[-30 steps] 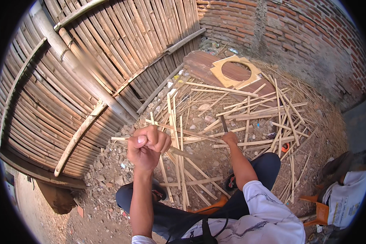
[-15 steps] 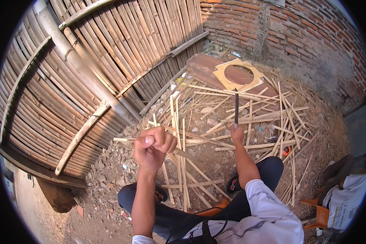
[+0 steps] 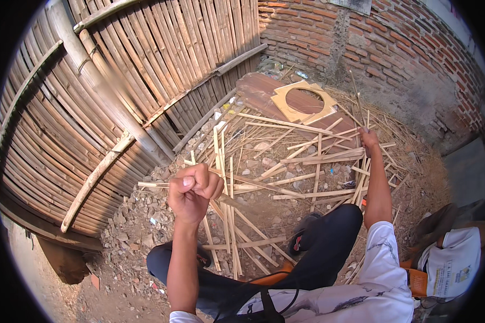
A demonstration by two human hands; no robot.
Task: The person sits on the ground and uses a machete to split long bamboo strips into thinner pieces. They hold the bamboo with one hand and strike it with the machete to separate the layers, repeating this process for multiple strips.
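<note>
Left of centre, the left hand [image 3: 195, 188] clenches a bamboo strip [image 3: 153, 184], apparently for steadiness; the right hand [image 3: 368, 139] grips a slim tool [image 3: 356, 94].

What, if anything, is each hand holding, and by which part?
Left hand: a bamboo strip, gripped apparently partway along. Right hand: a thin, blade-like tool, gripped at its near end.

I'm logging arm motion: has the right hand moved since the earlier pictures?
Yes: the right hand has gone rightward and farther forward, judged against the holed board.
</note>
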